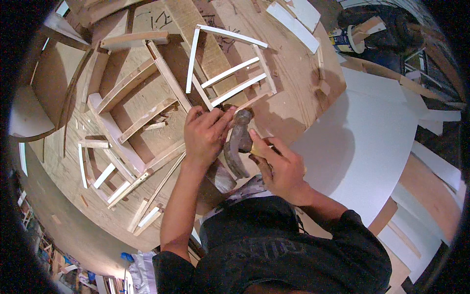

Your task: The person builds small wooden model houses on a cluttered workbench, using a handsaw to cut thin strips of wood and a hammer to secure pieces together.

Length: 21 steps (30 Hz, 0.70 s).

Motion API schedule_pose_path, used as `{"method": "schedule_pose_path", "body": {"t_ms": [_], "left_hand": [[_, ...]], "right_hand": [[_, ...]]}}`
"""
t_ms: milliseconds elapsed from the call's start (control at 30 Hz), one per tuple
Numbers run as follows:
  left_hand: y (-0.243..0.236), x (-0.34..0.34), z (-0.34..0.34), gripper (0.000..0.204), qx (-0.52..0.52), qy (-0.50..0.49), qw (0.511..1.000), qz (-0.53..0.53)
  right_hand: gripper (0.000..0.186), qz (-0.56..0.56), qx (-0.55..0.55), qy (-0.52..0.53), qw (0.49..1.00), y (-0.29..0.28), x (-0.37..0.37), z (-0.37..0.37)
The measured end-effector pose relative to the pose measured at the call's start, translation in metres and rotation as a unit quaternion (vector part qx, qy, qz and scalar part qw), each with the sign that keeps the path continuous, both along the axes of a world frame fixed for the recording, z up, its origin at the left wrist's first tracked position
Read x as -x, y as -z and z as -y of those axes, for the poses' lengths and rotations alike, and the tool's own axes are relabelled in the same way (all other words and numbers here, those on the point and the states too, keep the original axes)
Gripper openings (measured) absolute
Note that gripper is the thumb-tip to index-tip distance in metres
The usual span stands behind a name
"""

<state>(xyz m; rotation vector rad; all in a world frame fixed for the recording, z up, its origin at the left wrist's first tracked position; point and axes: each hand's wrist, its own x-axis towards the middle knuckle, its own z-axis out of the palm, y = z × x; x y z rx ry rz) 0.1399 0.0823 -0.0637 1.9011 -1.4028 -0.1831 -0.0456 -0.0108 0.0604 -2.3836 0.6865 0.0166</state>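
Observation:
My right hand (281,166) is closed round the wooden handle of a claw hammer (237,139), its dark metal head just right of my left fingers. My left hand (208,132) is closed at the bottom end of a small white-edged wooden frame (240,86), fingertips pinched on something too hidden to make out. Left of it lies a larger wooden frame (169,76) with curved crosspieces. A smaller white-edged frame (103,175) lies at the lower left. Under my hands, part of a grey object (220,179) shows, its kind unclear.
The plywood worktop (296,110) carries loose strips and offcuts. A large white board (364,161) lies at the right, with white scraps (293,27) at the top. A tub (347,40) with a wood piece stands at the upper right. Curved panels (32,110) are at the left.

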Motion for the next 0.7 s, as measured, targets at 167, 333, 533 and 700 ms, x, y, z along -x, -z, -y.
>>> {"method": "schedule_pose_path", "body": {"t_ms": [167, 333, 533, 700], "left_hand": [[0.002, -0.001, -0.002, 0.034, 0.008, -0.001, 1.000, -0.001], [-0.004, 0.001, 0.001, 0.035, 0.005, -0.010, 1.000, -0.018], [0.003, -0.001, -0.003, 0.040, -0.006, 0.002, 1.000, 0.022], [0.005, 0.001, -0.003, 0.047, 0.006, 0.000, 1.000, -0.011]], "right_hand": [[0.067, 0.008, -0.025, 0.020, 0.999, -0.010, 0.000, -0.004], [0.073, -0.026, -0.001, 0.058, 0.998, -0.002, -0.001, -0.003], [0.079, -0.009, -0.059, -0.008, 0.998, -0.016, 0.000, -0.017], [0.071, -0.007, -0.077, 0.056, 0.995, -0.023, -0.021, -0.024]]}}
